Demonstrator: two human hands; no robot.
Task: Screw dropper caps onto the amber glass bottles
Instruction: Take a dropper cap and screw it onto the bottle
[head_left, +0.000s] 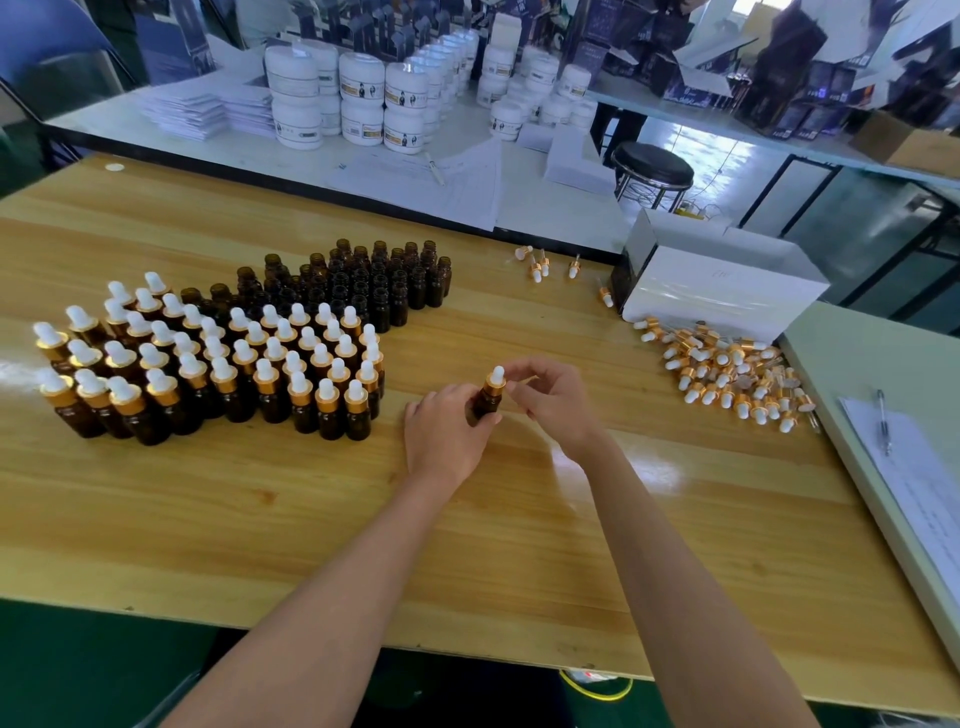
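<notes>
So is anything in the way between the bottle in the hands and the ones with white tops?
Nothing visible. Only bare table lies between the bottle, gripped by the left hand, and the capped bottles on its left.

Wooden table (467, 519) with bottles and caps
Capped bottles (223, 371) stand massed at left, open bottles (363, 280) just behind; a pile of dropper caps (727, 374) lies at right, beside a white box (717, 296).

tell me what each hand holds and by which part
The left hand grips a bottle round its body; the right hand pinches its cap at the gold collar.
</notes>
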